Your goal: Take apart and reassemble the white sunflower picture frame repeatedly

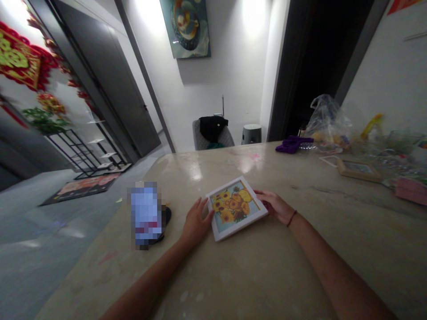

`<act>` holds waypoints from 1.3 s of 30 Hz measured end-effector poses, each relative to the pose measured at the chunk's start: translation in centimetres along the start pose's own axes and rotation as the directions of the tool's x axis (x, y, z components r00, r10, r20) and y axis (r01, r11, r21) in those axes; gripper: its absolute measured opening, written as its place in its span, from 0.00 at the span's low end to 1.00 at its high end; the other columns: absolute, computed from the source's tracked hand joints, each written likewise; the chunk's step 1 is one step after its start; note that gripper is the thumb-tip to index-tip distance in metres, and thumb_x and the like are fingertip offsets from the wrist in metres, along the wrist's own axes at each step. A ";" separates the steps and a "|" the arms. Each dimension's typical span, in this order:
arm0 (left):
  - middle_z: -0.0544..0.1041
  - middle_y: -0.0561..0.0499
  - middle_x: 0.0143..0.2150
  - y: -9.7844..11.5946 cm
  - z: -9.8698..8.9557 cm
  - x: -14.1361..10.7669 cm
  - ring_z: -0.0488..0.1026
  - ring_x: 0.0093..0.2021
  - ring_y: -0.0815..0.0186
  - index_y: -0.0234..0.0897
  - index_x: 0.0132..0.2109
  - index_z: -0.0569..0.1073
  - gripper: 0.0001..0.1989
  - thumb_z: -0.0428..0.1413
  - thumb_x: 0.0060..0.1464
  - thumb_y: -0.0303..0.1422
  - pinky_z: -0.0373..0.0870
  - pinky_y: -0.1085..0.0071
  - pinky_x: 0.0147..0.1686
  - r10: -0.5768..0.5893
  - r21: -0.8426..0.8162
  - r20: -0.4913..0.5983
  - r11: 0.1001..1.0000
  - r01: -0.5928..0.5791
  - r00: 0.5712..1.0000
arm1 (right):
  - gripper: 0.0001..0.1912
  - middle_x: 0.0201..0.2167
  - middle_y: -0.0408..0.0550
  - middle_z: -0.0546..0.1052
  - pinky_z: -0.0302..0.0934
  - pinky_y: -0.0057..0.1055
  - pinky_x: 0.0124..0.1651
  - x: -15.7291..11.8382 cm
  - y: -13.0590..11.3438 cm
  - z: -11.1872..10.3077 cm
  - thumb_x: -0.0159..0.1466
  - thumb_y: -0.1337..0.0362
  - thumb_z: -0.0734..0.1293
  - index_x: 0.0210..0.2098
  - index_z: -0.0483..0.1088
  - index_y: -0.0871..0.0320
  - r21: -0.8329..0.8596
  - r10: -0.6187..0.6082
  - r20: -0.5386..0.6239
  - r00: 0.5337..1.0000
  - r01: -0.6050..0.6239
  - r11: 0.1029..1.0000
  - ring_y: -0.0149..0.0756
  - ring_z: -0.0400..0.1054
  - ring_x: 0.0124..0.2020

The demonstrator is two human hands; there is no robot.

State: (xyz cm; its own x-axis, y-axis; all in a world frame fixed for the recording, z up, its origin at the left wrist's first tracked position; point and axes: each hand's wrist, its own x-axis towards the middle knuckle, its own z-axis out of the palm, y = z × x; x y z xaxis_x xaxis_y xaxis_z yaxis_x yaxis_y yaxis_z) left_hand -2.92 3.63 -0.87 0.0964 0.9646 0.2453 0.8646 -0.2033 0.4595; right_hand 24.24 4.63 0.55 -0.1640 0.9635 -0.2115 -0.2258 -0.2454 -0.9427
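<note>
The largest thing is the pale table (pixel 213 284), whose surface is shiny. Behind it, at the left, there is a grey door (pixel 113 80). Farther left hangs a red decoration (pixel 20 58) with yellow characters; they are blurred and I cannot read them. On the chair (pixel 197 138) beyond the table lies a black cloth (pixel 211 126) with a small white mark, too small to read. At the table's far right stands a transparent plastic bag (pixel 328 122). The white picture frame (pixel 235 205), showing yellow sunflowers, is over the middle of the table, between the two hands. The left hand (pixel 197 220) grips its left side, the fingers a little spread and the thumb at the edge. The right hand (pixel 275 206) is partly closed, gripping the right side with bent fingers. On this wrist is a thin reddish bracelet (pixel 291 218).
</note>
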 end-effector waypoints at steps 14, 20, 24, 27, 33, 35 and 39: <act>0.69 0.42 0.54 -0.7 0.2 0.3 0.64 0.55 0.61 0.33 0.52 0.67 0.19 0.47 0.55 0.36 0.57 0.60 0.56 -0.066 -0.200 -0.105 0.979 0.044 0.992 | 0.08 0.26 0.52 0.78 0.67 0.28 0.24 -1.6 -0.1 3.8 0.61 0.62 0.61 0.34 0.64 0.62 -0.018 0.324 0.150 0.934 -0.326 0.945 0.33 0.73 0.23; 0.70 0.43 0.53 -0.4 0.2 -0.1 0.66 0.54 0.61 0.33 0.55 0.65 0.21 0.46 0.56 0.36 0.59 0.62 0.55 0.010 -0.106 -0.034 0.994 -0.013 0.999 | 0.16 0.27 0.51 0.77 0.64 0.30 0.24 -2.1 -0.2 4.8 0.61 0.53 0.58 0.34 0.65 0.60 -0.390 0.268 0.297 0.917 -0.139 0.910 0.33 0.70 0.20; 0.68 0.45 0.56 0.2 -0.1 -0.4 0.63 0.56 0.60 0.38 0.57 0.62 0.22 0.46 0.56 0.39 0.57 0.59 0.56 0.157 -0.014 0.046 0.988 -0.157 0.986 | 0.13 0.35 0.56 0.76 0.61 0.34 0.39 -0.7 0.1 2.6 0.62 0.60 0.57 0.33 0.69 0.61 -0.865 -0.392 -0.205 0.897 0.021 0.501 0.39 0.69 0.37; 0.68 0.45 0.56 0.7 -0.2 -0.7 0.62 0.57 0.58 0.40 0.55 0.65 0.20 0.46 0.56 0.38 0.54 0.55 0.57 0.217 0.058 0.085 0.973 -0.222 0.972 | 0.11 0.40 0.58 0.74 0.56 0.36 0.46 0.2 1.2 1.7 0.60 0.64 0.59 0.37 0.70 0.61 -0.980 -0.510 -0.166 0.844 -0.082 0.184 0.43 0.65 0.44; 0.75 0.45 0.39 1.2 -0.8 -0.8 0.70 0.42 0.62 0.36 0.40 0.70 0.14 0.44 0.57 0.37 0.64 0.64 0.44 0.094 0.079 -0.051 0.993 -0.090 0.994 | 0.13 0.40 0.53 0.75 0.56 0.33 0.45 0.6 2.8 2.4 0.60 0.62 0.59 0.41 0.70 0.58 -0.982 -0.519 0.003 0.855 0.101 0.160 0.40 0.65 0.43; 0.74 0.46 0.37 1.2 -1.3 -0.6 0.70 0.40 0.62 0.36 0.37 0.70 0.14 0.44 0.56 0.39 0.63 0.66 0.42 0.077 0.079 -0.099 0.994 -0.069 0.992 | 0.14 0.38 0.53 0.76 0.57 0.33 0.43 0.3 2.1 2.3 0.61 0.60 0.57 0.38 0.70 0.58 -0.962 -0.616 -0.033 0.787 0.142 0.234 0.40 0.66 0.41; 0.64 0.52 0.19 0.8 -2.7 0.0 0.64 0.24 0.66 0.38 0.19 0.60 0.26 0.34 0.57 0.47 0.57 0.71 0.25 -0.120 -0.002 -0.158 0.993 0.121 0.980 | 0.29 0.13 0.46 0.66 0.56 0.29 0.29 -0.7 -0.4 1.5 0.60 0.44 0.51 0.12 0.61 0.56 -0.792 -0.629 -0.186 0.755 0.264 0.551 0.31 0.61 0.19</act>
State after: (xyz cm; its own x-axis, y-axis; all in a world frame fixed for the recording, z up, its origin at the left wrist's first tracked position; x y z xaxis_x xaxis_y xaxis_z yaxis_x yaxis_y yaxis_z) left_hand -3.56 3.03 1.84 -0.0869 0.9433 0.3203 0.8689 -0.0855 0.4876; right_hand 23.04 3.91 1.46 0.1969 0.9017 0.3850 0.5926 0.2033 -0.7794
